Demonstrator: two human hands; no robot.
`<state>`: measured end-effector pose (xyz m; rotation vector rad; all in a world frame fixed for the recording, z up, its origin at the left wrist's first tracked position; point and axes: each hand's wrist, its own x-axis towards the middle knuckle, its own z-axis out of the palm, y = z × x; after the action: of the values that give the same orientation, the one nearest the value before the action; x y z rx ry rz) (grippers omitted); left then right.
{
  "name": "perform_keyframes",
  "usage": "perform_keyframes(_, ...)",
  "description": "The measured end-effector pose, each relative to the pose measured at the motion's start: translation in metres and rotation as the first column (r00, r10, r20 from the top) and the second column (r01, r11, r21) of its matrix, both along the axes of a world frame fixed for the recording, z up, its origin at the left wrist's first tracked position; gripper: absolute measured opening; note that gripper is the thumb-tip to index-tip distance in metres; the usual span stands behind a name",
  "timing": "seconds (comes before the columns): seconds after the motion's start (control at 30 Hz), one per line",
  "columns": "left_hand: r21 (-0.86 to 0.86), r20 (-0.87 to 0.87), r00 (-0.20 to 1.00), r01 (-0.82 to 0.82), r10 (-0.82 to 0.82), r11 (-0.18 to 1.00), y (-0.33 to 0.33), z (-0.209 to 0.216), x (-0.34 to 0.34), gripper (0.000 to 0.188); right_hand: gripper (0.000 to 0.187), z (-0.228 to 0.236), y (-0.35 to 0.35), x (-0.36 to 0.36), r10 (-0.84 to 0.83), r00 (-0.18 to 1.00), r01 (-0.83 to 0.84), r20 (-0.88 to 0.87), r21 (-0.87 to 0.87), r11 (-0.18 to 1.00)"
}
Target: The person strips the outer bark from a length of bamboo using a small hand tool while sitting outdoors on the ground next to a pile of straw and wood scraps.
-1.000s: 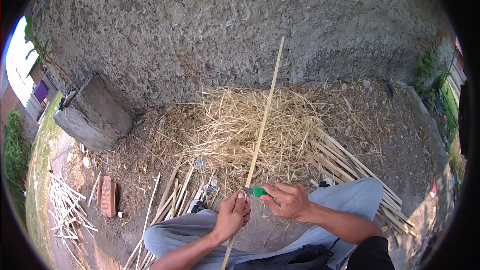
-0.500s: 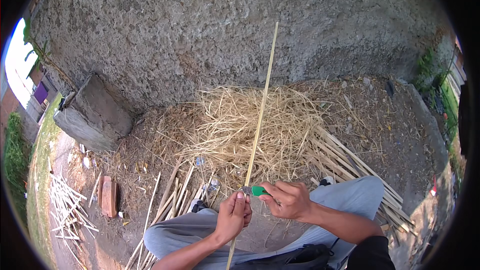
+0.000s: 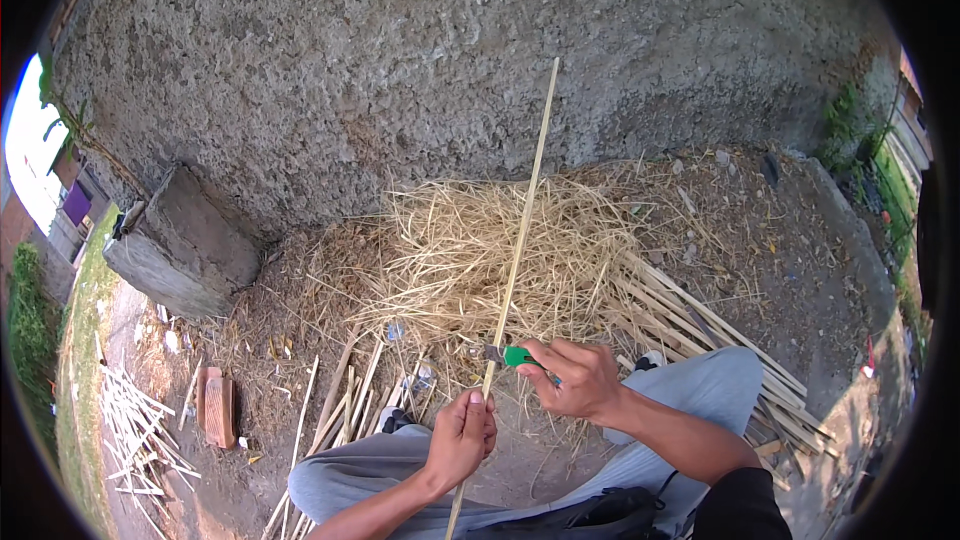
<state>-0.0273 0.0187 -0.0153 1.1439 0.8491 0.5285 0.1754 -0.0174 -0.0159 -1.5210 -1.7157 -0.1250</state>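
I judge the long cane strip light, whippy – my left hand clamps its lower part, right hand fingers wrapped on the green-handled knife.

Soft, even daylight, sharp at centre, with fisheye bending and black vignetted corners.

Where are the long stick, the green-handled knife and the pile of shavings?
long stick [image 3: 522,230], head view, middle of its shaft
green-handled knife [image 3: 515,355], head view, on the green handle
pile of shavings [image 3: 450,260], head view, centre of the heap

Long pale bamboo strip (near upright), green-handled knife
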Motion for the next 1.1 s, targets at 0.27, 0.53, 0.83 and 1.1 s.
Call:
perform_keyframes(0.27,0.010,-0.053,0.993,0.106,-0.105,0.994,-0.012,-0.004,-0.004,0.031,0.023,-0.008,0.023,0.045,-0.153,0.986,0.159,-0.070,0.080,0.984)
perform_keyframes(0.53,-0.014,-0.087,0.986,0.143,-0.144,0.990,-0.011,0.005,-0.011,0.031,0.025,-0.015,0.042,0.075,-0.266,0.959,0.276,-0.099,0.102,0.956)
perform_keyframes(0.83,0.165,-0.299,0.935,0.249,-0.192,0.954,-0.036,-0.027,-0.028,0.029,0.028,-0.010,0.060,0.146,-0.709,0.611,0.572,-0.352,-0.422,0.703)
perform_keyframes(1.1,-0.139,-0.149,0.984,0.076,-0.097,0.987,0.003,-0.008,-0.033,0.031,0.038,-0.036,0.056,0.159,-0.446,0.259,0.240,-0.857,-0.390,0.889)
